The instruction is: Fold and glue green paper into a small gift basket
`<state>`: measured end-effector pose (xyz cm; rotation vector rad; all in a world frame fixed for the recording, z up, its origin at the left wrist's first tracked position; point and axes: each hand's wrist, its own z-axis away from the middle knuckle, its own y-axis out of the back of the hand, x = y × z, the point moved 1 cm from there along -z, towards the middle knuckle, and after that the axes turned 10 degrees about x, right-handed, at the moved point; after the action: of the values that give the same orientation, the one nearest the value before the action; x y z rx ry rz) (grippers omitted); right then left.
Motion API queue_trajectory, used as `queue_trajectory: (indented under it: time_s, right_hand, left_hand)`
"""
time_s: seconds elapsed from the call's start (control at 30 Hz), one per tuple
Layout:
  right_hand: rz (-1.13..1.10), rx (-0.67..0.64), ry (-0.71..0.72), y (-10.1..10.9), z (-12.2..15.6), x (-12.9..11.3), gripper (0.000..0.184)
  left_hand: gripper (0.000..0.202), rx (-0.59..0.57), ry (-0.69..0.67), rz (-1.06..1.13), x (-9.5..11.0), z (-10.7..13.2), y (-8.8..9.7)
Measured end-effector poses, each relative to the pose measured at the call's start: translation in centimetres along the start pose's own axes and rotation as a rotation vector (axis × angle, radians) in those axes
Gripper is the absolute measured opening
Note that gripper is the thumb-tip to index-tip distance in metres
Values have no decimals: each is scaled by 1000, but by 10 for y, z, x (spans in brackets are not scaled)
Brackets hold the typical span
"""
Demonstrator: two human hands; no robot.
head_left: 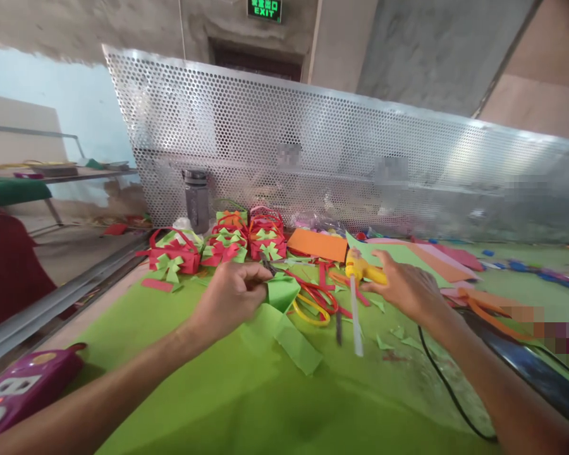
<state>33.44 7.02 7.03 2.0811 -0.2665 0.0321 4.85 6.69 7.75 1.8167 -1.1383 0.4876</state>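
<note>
My left hand (234, 297) pinches a folded light-green paper piece (283, 292) between thumb and fingers. Green paper strips (298, 344) hang or lie just below it; I cannot tell whether they are joined. To the right, my right hand (408, 287) has its fingers around the handle of a yellow hot glue gun (359, 268). A clear glue stick (356, 322) juts from the gun's back toward me. Between the hands lie red and yellow loops (313, 309) and paper scraps. Small red paper baskets with green bows (175, 258) stand beyond my left hand.
A grey water bottle (196, 201) stands behind the baskets, before a perforated metal screen (284, 126). Orange paper (317, 244) and coloured sheets (417, 256) lie at the back. A purple power strip (33, 385) sits front left. A black cable (448, 385) runs below my right arm, near a dark glossy object (512, 354).
</note>
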Motion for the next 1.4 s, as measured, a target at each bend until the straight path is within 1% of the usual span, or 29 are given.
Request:
queue_trajectory:
  time_s: [0.13,0.23,0.33,0.5,0.67,0.8,0.9,1.1,1.2,1.27,1.33,1.4]
  right_hand:
    - [93,-46,105,-9,2,2,38]
    - [141,-25,116,-15,8,-4,31]
    - [125,-5,123,-19,12,-13,33]
    - [10,-47,222,-29,21,-30,34]
    - [-80,-11,271,-42,34,-49,42]
    - [-134,-27,355,-49,37,-60,38]
    - [-187,-38,409,-55,31,-58,35]
    - [-295,-62,466,-70,14,-41,36]
    - [-347,-59,470,-68,12,-38,33]
    - [-379,-46,465,-61,11,-37,31]
    - [-401,-24,449,-48,10,-38,29]
    - [-459,10,413,-29,10,-39,29]
  left_hand:
    - [19,-13,-5,-24,-1,0,0]
    - [19,-23,-21,-22,0,1,-1]
    - [19,-22,-25,-16,2,2,0]
    - [22,-23,-2,0,2,2,2]
    - [23,-16,17,-16,-1,3,2]
    - [23,-22,38,4,-1,1,4]
    - [21,-57,68,77,-1,-1,6]
    - [19,-175,141,244,1,-2,9]
    - [16,-197,167,249,5,0,8]
    - [15,-195,165,226,8,2,7]
    - [16,-193,167,206,10,3,6]
    - [19,-192,157,195,11,4,5]
